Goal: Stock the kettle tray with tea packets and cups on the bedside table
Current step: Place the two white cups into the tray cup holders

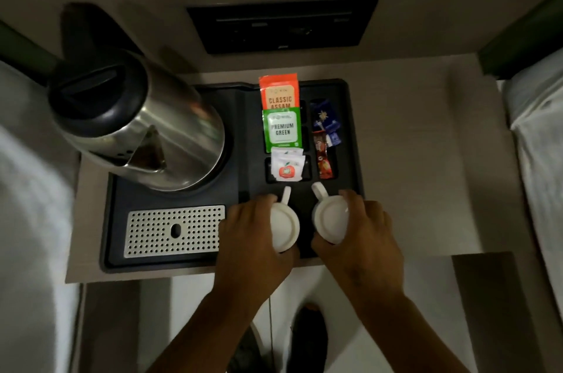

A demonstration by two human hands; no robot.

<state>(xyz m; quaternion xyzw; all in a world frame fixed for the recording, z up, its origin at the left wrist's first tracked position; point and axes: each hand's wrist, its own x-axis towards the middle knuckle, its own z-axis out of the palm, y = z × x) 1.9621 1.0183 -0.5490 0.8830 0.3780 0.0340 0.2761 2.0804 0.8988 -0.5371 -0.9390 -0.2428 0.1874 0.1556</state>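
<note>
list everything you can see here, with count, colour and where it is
black plastic kettle tray: 1, black, on the table
beige bedside table: 1, beige, between two white beds
steel electric kettle: 1, silver with black lid, tray's far left
perforated metal drip grate: 1, silver, tray's near left
orange Classic Assam tea packet: 1, orange, far end of middle slots
green Premium Green tea packet: 1, green, just nearer than the orange one
white sachets with red apple mark: a small stack, nearest middle slot
blue sachets: a few, right slot
brown-red stick sachet: 1, right slot
white ceramic cups: 2, upside down, tray's near right
dark wall panel: 1, above table
left hand: fingers on left cup
right hand: fingers on right cup
</note>
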